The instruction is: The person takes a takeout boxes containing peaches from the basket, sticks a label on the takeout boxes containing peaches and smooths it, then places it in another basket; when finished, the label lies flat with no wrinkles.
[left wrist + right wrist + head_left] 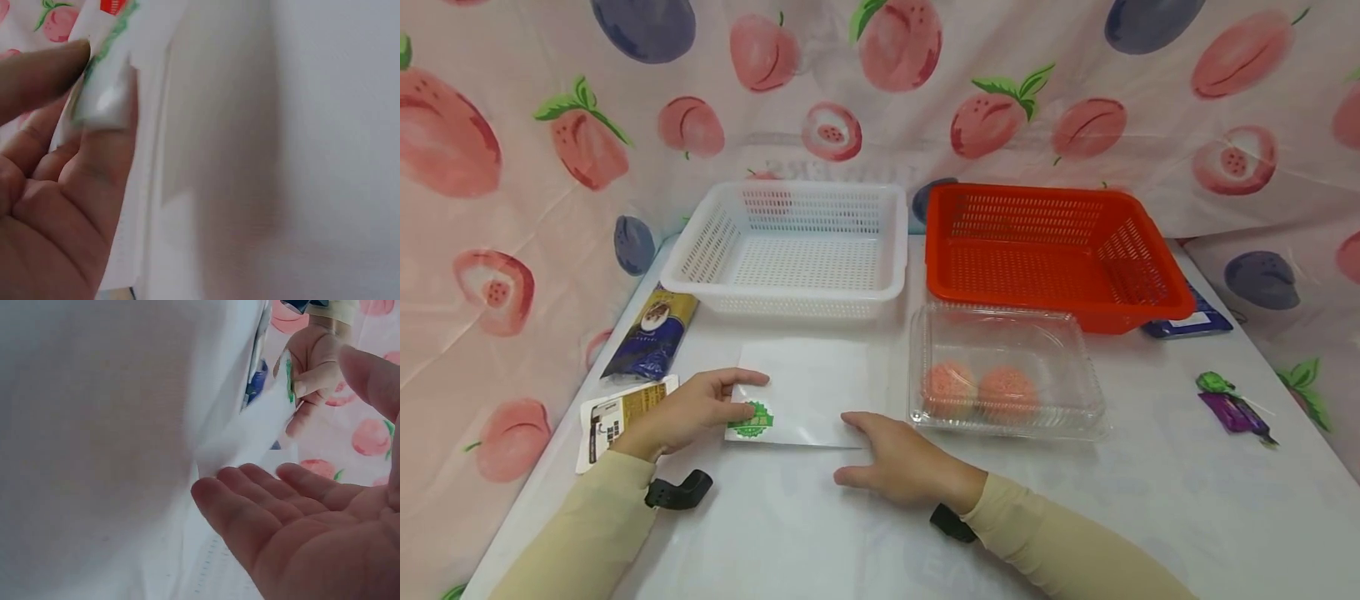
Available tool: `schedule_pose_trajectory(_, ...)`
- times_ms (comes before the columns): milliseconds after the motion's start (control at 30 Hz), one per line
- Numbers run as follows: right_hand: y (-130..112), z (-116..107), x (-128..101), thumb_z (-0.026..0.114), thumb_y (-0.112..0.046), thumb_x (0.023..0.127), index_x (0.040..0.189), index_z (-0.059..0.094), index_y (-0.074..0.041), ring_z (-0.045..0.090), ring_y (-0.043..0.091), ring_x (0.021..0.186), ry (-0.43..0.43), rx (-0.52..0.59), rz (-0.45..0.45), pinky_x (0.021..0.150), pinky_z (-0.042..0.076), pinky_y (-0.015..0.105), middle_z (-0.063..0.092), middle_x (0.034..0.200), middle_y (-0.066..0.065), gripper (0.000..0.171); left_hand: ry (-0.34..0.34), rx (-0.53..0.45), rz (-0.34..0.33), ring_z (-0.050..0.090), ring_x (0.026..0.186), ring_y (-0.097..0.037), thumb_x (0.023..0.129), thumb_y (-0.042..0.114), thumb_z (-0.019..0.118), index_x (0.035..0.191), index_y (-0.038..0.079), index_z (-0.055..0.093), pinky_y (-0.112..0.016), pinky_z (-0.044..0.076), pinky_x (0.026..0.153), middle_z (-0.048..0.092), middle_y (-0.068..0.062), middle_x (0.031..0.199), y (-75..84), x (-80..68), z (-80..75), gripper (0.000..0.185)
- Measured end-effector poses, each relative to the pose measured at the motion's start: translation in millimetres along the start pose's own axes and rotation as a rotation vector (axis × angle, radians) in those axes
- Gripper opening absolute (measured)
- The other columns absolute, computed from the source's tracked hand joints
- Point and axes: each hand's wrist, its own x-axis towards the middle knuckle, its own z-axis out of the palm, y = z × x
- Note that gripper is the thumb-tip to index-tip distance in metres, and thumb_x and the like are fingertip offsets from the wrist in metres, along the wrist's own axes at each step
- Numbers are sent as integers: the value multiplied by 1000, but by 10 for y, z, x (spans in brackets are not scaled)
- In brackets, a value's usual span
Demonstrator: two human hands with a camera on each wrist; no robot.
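A flat white paper bag (pixel 808 387) with a green round print lies in front of the white basket. My left hand (pixel 696 412) pinches its left edge by the green print between thumb and fingers; the left wrist view shows the bag's corner (pixel 106 103) in that grip. My right hand (pixel 910 462) is at the bag's lower right corner, its thumb and fingers spread apart. In the right wrist view the fingertips (pixel 209 487) are right at the bag's near end, and nothing is gripped.
A clear plastic box (pixel 1037 358) with two round pink-topped items stands right of the bag. Behind are a white basket (pixel 782 296) and a red basket (pixel 1052 308). Blue-gold packet (pixel 655 329) and printed packet (pixel 613 417) lie left; a small purple-green item (pixel 1232 408) lies far right.
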Motion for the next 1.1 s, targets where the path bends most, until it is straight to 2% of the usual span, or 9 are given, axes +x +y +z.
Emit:
schedule_pose_trajectory(133, -64, -61, -13, 75, -32, 91, 145, 48, -1, 47, 26, 135, 60, 8, -87, 112, 36, 41, 52, 145, 10, 69, 58, 39, 48, 47, 73, -18, 89, 11, 74, 139, 2, 57, -25, 39, 58, 48, -7, 79, 130, -65, -13, 53)
schedule_pose_trajectory(367, -227, -215, -13, 78, -23, 88, 141, 53, -1, 58, 26, 123, 198, 40, -228, 103, 46, 41, 58, 139, 10, 63, 98, 25, 95, 62, 80, -19, 90, 10, 74, 142, 3, 54, -27, 53, 68, 65, -11, 90, 442, -218, 4, 55)
schedule_pose_trajectory(500, -305, -285, 13, 79, -19, 88, 140, 55, -2, 59, 22, 118, 231, 63, -303, 97, 50, 36, 60, 136, 8, 59, 104, -18, 168, 68, 85, -19, 91, 8, 73, 142, 1, 52, -30, 58, 73, 70, -13, 97, 616, -292, 70, 55)
schedule_pose_trajectory(567, -344, -319, 28, 79, -18, 88, 139, 55, -2, 58, 21, 118, 249, 71, -344, 95, 51, 34, 61, 135, 8, 58, 120, -23, 212, 67, 82, -18, 91, 7, 73, 140, 0, 53, -30, 58, 71, 70, -13, 94, 699, -314, 118, 54)
schedule_pose_trajectory(633, -377, -349, 41, 79, -16, 88, 138, 55, -2, 58, 20, 117, 264, 78, -385, 94, 51, 32, 61, 133, 8, 57, 143, -11, 244, 66, 77, -17, 91, 7, 73, 138, 0, 55, -27, 56, 66, 69, -12, 89, 774, -330, 167, 51)
schedule_pose_trajectory(767, -436, -401, 58, 79, -15, 88, 138, 55, -3, 58, 19, 114, 277, 82, -428, 92, 52, 29, 62, 131, 8, 57, 194, 29, 277, 56, 65, -16, 91, 10, 74, 136, 3, 58, -23, 45, 52, 64, -10, 78, 894, -343, 247, 48)
schedule_pose_trajectory(867, -465, -426, 67, 79, -14, 87, 137, 56, -3, 59, 19, 113, 280, 84, -436, 90, 52, 28, 62, 131, 8, 56, 212, 41, 293, 53, 63, -15, 92, 10, 73, 136, 3, 58, -24, 41, 49, 64, -9, 76, 962, -345, 282, 47)
schedule_pose_trajectory(967, -481, -435, 73, 79, -13, 87, 137, 56, -2, 60, 19, 110, 283, 95, -443, 89, 54, 32, 62, 130, 8, 55, 221, 35, 297, 56, 64, -15, 92, 10, 73, 137, 3, 59, -24, 43, 50, 66, -8, 77, 1012, -335, 304, 48)
schedule_pose_trajectory(1100, -495, -440, 83, 80, -11, 87, 137, 57, -3, 61, 19, 107, 281, 110, -465, 88, 55, 32, 62, 129, 8, 55, 242, 35, 298, 53, 62, -14, 91, 10, 74, 136, 4, 59, -24, 40, 49, 65, -8, 74, 1049, -315, 330, 48)
